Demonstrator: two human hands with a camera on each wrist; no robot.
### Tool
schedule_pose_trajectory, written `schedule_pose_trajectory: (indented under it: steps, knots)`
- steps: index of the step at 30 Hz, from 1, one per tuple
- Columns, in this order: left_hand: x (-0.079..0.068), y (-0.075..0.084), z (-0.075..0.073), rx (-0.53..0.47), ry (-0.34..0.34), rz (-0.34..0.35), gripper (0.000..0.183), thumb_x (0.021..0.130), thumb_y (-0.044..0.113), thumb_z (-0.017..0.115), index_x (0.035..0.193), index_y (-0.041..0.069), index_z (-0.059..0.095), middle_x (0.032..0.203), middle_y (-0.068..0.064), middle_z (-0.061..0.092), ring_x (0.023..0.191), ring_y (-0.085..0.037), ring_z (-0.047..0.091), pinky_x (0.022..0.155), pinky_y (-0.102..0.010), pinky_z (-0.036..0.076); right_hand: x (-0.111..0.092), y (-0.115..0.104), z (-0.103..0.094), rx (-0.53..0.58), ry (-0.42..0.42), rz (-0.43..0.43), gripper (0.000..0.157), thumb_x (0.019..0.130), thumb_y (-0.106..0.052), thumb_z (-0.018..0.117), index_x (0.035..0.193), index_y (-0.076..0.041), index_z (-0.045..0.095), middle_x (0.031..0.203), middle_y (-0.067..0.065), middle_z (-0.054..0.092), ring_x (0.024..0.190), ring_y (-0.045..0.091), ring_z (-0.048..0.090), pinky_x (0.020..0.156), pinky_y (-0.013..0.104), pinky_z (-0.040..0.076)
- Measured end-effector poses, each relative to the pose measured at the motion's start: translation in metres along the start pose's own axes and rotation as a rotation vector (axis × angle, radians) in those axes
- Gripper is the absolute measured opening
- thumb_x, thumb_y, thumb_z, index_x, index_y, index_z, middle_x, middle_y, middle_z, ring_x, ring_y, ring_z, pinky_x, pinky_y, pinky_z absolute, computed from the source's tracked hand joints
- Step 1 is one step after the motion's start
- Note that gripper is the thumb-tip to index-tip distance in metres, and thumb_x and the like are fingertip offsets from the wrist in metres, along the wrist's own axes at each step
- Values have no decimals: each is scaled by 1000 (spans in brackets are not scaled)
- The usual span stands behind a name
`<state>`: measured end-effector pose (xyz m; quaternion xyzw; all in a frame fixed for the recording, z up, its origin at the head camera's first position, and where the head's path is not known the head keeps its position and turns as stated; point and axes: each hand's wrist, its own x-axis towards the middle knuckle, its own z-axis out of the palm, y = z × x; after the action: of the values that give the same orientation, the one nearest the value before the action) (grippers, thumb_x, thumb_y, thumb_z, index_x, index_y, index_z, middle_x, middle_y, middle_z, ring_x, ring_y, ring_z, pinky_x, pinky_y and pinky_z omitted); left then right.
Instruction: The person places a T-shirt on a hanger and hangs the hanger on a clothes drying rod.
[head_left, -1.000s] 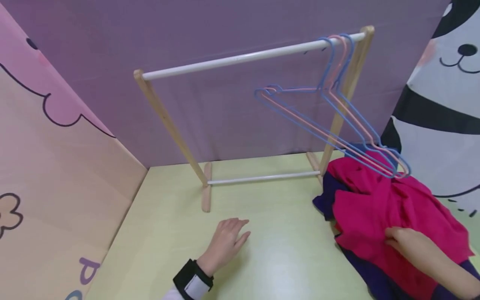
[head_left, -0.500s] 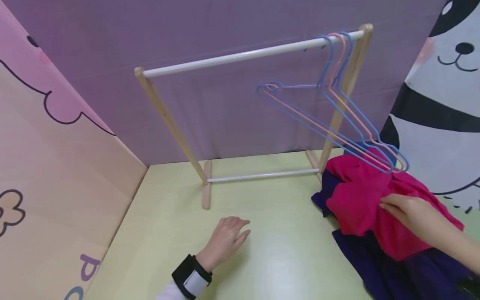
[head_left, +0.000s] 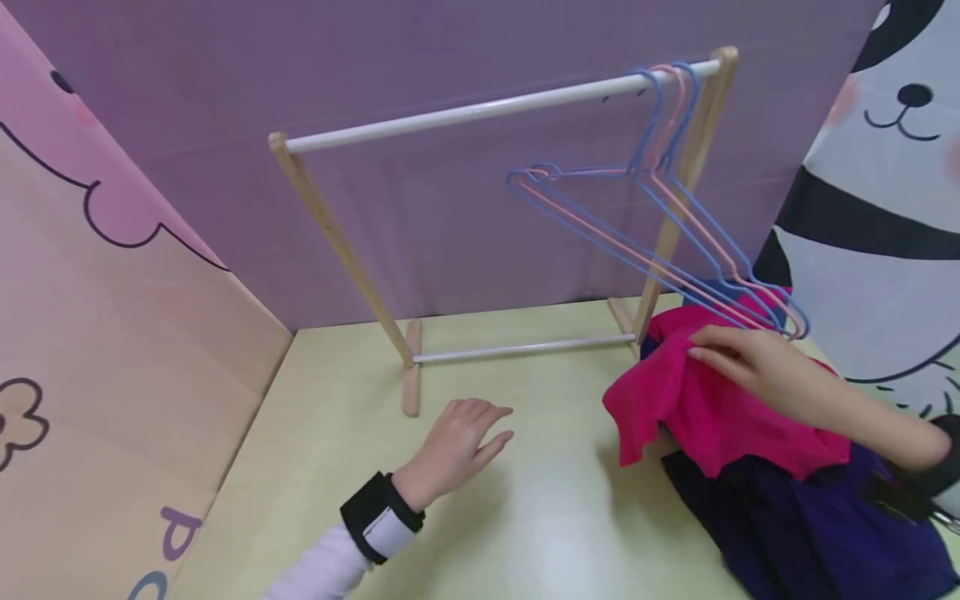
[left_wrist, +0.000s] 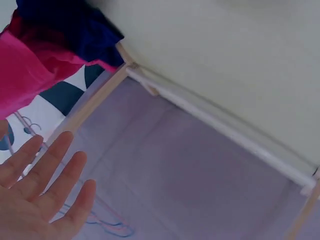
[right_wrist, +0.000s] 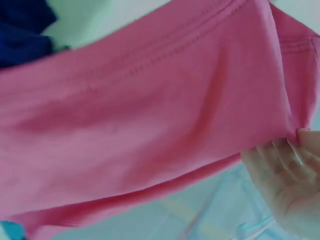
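My right hand (head_left: 765, 371) pinches a bright pink garment (head_left: 727, 433) between thumb and fingers, just below the hangers. The cloth hangs down from the pinch over the pile. In the right wrist view the garment (right_wrist: 125, 125) fills most of the frame, showing a stitched hem, with my thumb and fingers at its edge on the right. Dark navy clothes (head_left: 817, 525) lie under it on the table. My left hand (head_left: 453, 450) hovers over the middle of the table, holding nothing. Its fingers spread apart in the left wrist view.
A wooden rack with a white top bar (head_left: 465, 111) stands at the back. Two blue hangers and a pink hanger (head_left: 678, 108) hang near its right post (head_left: 697, 142). A purple wall (head_left: 450, 217) is behind it, with printed panels at both sides.
My right hand has lifted the pink garment up and leftward off the pile, uncovering more navy cloth. The left hand has shifted slightly upward, staying spread.
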<state>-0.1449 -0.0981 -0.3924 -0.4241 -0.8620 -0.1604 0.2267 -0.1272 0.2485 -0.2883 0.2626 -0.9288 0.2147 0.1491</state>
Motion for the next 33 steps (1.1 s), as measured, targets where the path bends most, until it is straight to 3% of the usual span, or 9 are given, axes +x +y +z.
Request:
schedule_pose_trajectory:
  steps: [4, 8, 11, 13, 17, 20, 23, 28, 33]
  knots:
    - [21, -4, -23, 41, 74, 79, 32, 84, 25, 59, 108, 3, 59, 95, -6, 63, 92, -19, 57, 81, -34, 43, 26, -19, -5, 49, -15, -72, 14, 79, 0, 61, 91, -7, 62, 73, -5, 55, 58, 1, 39, 50, 16, 35]
    - [46, -2, -50, 62, 200, 185, 45, 82, 32, 59, 114, 0, 54, 104, -10, 60, 98, -21, 55, 84, -34, 42, 50, -37, -13, 84, -65, -77, 7, 85, -5, 57, 90, -8, 60, 72, -4, 53, 61, 5, 42, 53, 18, 38]
    - [62, 6, -68, 117, 294, 310, 56, 78, 39, 61, 117, 0, 51, 111, -14, 57, 103, -23, 52, 87, -35, 42, 67, -48, -18, 131, -122, -72, 8, 88, -9, 53, 90, -9, 60, 73, -2, 52, 65, 9, 45, 57, 20, 40]
    - [70, 12, -76, 211, 325, 422, 56, 78, 41, 60, 118, 2, 51, 115, -15, 54, 106, -24, 51, 89, -36, 41, 77, -53, -19, 179, -167, -75, 10, 90, -12, 51, 92, -9, 61, 74, -2, 53, 66, 11, 46, 58, 21, 41]
    - [77, 22, -81, 443, 284, 639, 44, 86, 36, 52, 122, 10, 51, 123, -16, 50, 115, -27, 45, 97, -39, 34, 94, -61, -17, 281, -267, -62, 13, 91, -15, 49, 92, -8, 60, 70, 0, 52, 62, 13, 46, 57, 23, 41]
    - [77, 25, -77, 527, 207, 734, 35, 90, 24, 48, 124, 12, 49, 125, -16, 48, 119, -29, 41, 99, -40, 31, 103, -64, -9, 339, -334, -33, 15, 91, -16, 50, 94, -7, 60, 69, 0, 51, 60, 13, 46, 58, 23, 41]
    - [73, 26, -68, 539, 160, 768, 32, 90, 16, 50, 122, 13, 52, 122, -14, 51, 116, -29, 44, 98, -40, 32, 110, -63, 6, 392, -390, -5, 15, 90, -15, 51, 96, -4, 60, 69, 1, 49, 62, 13, 47, 58, 24, 41]
    - [63, 25, -50, 526, 96, 766, 22, 86, 24, 56, 106, 16, 61, 111, -7, 58, 106, -22, 52, 94, -36, 36, 116, -62, 36, 500, -488, 35, 14, 91, -13, 50, 93, -2, 58, 69, 2, 48, 64, 14, 47, 57, 24, 44]
    - [56, 22, -41, 371, 7, 673, 16, 80, 24, 65, 92, 13, 65, 98, -1, 63, 94, -16, 55, 88, -28, 39, 116, -60, 61, 547, -511, 11, 13, 91, -12, 49, 90, -2, 58, 67, 2, 49, 62, 14, 48, 55, 25, 45]
